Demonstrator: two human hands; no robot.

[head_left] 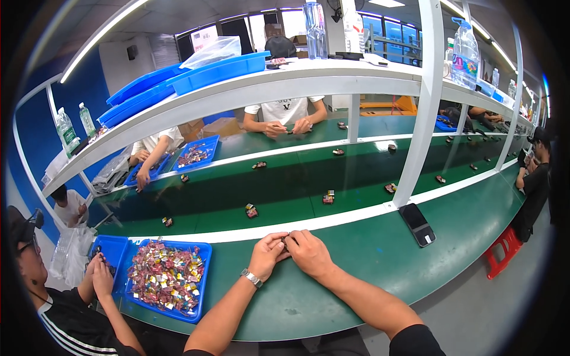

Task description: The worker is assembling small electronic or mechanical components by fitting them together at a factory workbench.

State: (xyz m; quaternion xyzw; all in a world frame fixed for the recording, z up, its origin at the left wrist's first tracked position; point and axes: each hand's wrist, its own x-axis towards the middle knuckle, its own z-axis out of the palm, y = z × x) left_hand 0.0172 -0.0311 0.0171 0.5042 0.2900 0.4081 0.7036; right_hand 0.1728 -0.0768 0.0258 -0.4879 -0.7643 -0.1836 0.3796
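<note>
Green bench, small-part assembly in hand

Green workbench point(356, 261), conveyor belt point(267, 190) beyond its far edge, white shelf frame point(285, 89) overhead, coworkers around. Blue tray point(205, 267) of foil-coloured pieces near the bench's left edge. Black phone point(417, 224) at the far edge, right. Left hand point(267, 254) and right hand point(309, 252) pressed together, pinching 1 tiny part point(285, 244), mostly hidden. Likely mid-fitting; next needs a steady fingertip squeeze.
</note>
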